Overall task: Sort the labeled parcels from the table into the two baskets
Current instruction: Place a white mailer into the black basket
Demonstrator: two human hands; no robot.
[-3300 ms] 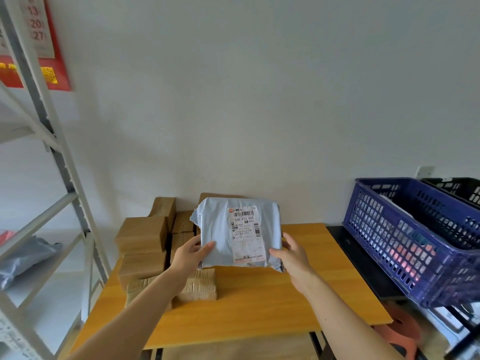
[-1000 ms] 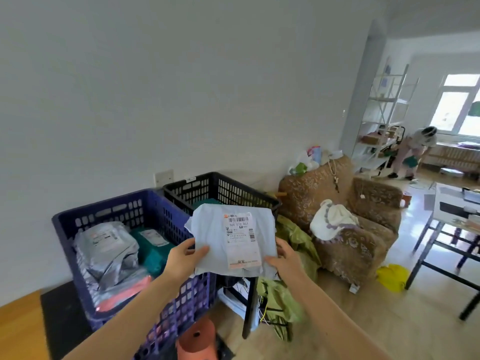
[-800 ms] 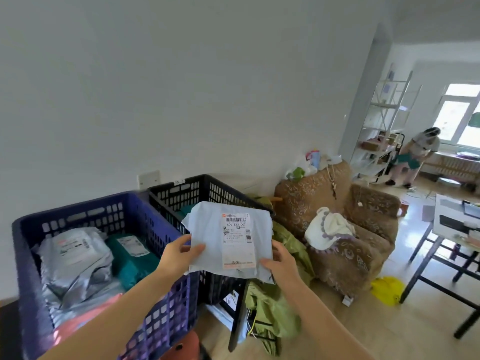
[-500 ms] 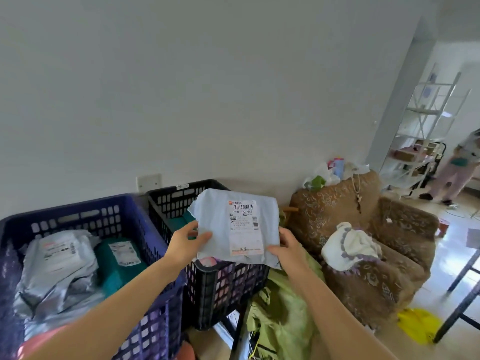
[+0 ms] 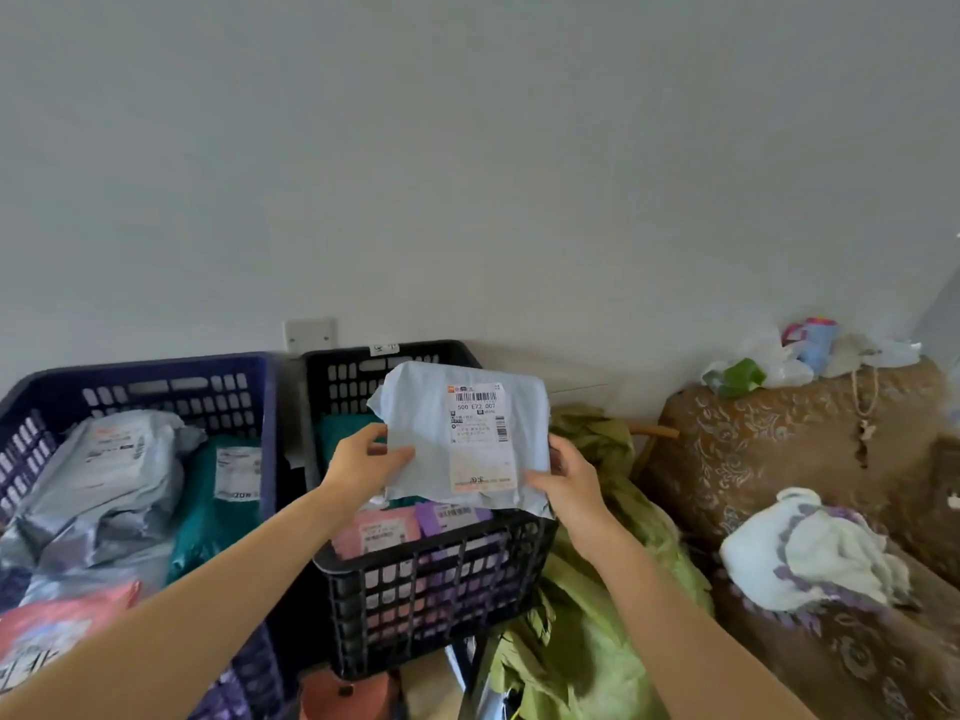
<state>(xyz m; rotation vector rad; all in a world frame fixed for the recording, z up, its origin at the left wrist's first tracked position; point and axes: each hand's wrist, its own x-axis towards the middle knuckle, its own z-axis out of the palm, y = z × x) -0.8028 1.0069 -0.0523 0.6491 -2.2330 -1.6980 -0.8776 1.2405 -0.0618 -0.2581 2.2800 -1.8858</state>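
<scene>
You are holding the blue parcel (image 5: 421, 428) in your left grip (image 5: 363, 462) and right grip (image 5: 569, 485), over the black basket (image 5: 431, 553) with a pink bag (image 5: 382, 532) and a purple bag (image 5: 452, 514). A grey bag (image 5: 104, 475) and a green bag (image 5: 223, 511) are lying in the blue basket (image 5: 156, 374).

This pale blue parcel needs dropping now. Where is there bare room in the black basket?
Black basket: depth left at the back, above the teal parcel; the near side is crowded with a pink parcel and a purple parcel. The held parcel hides the middle. Blue basket: floor covered.

Home; patterned sofa (image 5: 810, 459), laundry (image 5: 815, 553)
</scene>
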